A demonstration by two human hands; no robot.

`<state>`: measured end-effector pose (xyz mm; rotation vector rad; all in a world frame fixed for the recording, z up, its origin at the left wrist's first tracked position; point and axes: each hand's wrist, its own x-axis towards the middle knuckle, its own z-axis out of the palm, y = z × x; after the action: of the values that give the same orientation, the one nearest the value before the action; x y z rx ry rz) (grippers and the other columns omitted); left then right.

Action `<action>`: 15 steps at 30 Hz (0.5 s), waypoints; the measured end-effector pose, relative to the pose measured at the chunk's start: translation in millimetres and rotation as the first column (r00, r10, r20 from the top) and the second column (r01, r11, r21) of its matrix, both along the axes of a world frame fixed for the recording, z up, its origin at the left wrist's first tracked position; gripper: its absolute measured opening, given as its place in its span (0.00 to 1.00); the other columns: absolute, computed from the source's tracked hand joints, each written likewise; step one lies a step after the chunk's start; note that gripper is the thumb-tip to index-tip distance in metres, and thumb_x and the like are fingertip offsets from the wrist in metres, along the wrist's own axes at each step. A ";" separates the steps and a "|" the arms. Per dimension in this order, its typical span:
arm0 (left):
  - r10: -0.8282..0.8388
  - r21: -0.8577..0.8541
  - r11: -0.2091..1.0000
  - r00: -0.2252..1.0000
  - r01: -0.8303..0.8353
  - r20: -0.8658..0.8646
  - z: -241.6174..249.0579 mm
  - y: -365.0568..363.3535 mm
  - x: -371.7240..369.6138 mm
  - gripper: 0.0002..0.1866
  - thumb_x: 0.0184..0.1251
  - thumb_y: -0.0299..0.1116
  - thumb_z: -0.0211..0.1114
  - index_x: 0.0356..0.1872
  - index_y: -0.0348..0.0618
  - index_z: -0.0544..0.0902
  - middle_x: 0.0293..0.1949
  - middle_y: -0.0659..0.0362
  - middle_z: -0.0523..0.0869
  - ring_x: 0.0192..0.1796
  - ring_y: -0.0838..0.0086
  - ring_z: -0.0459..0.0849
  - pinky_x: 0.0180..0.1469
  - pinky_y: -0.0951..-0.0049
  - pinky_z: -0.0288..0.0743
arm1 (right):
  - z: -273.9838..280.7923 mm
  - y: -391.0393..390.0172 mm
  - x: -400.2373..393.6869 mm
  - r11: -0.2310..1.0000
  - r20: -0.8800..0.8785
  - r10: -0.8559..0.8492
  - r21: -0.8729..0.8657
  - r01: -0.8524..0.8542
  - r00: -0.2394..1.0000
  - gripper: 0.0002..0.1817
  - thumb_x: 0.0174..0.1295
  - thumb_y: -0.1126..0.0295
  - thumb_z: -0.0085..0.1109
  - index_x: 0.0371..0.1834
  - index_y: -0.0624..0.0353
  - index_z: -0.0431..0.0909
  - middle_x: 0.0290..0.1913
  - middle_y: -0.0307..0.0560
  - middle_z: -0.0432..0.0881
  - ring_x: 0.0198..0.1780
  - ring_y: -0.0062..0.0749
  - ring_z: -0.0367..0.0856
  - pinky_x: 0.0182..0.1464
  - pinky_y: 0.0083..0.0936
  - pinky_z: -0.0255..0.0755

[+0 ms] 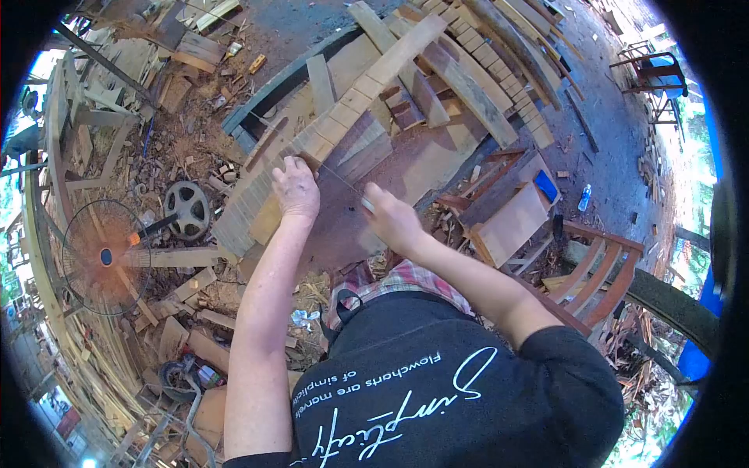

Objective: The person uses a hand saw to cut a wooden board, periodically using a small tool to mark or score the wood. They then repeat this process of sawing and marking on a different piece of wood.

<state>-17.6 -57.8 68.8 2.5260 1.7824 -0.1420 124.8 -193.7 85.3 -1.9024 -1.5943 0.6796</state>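
Note:
My left hand (296, 187) has its fingers bent over the near end of a long pale wooden board (374, 74), which is marked with evenly spaced crosswise lines. My right hand (392, 218) is closed, lower and to the right. From it a thin, dark, straight line like a blade edge or wire (341, 179) runs up to the board's end by my left fingers; its exact kind is too fine to make out. Under the board lie wider grey-brown planks (363, 148) on a brown work table (445, 160).
More scored strips (503, 74) and boards lie across the table's far side. Left are a standing fan (107, 257) and a spoked wheel (187, 210) among scrap wood. Right are a wooden box-like piece (511, 226), a slatted wooden frame (585, 281) and a bottle (585, 196).

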 end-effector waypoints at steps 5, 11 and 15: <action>-0.035 0.010 0.999 0.999 0.035 -0.024 1.7 1.8 -2.3 0.14 0.60 0.34 0.62 0.44 0.37 0.79 0.47 0.53 0.76 0.46 0.57 0.77 0.44 0.60 0.77 | -24.3 20.4 -6.0 0.999 0.003 -0.007 0.049 0.007 1.000 0.13 0.61 0.67 0.59 0.42 0.60 0.67 0.33 0.58 0.78 0.36 0.58 0.80 0.35 0.45 0.75; -0.046 0.113 0.993 0.999 0.043 0.029 -2.4 -0.1 -4.0 0.13 0.61 0.29 0.55 0.46 0.37 0.79 0.47 0.53 0.77 0.46 0.57 0.78 0.44 0.61 0.77 | -42.4 -141.8 74.8 0.994 0.012 0.009 -0.110 -0.008 1.000 0.11 0.59 0.67 0.61 0.38 0.59 0.70 0.31 0.57 0.76 0.35 0.56 0.79 0.33 0.44 0.72; 0.029 0.119 0.992 0.992 -0.043 0.119 -8.4 3.8 -5.6 0.14 0.60 0.28 0.59 0.47 0.36 0.78 0.47 0.51 0.78 0.46 0.57 0.78 0.46 0.61 0.77 | -12.3 -180.6 102.6 0.995 -0.050 -0.012 -0.102 0.007 0.999 0.14 0.55 0.69 0.65 0.40 0.59 0.71 0.29 0.58 0.75 0.32 0.57 0.77 0.33 0.41 0.71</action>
<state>-23.3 -54.0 60.4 2.5203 1.8434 0.1170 227.3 -374.3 73.0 -1.9487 -1.5448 0.8127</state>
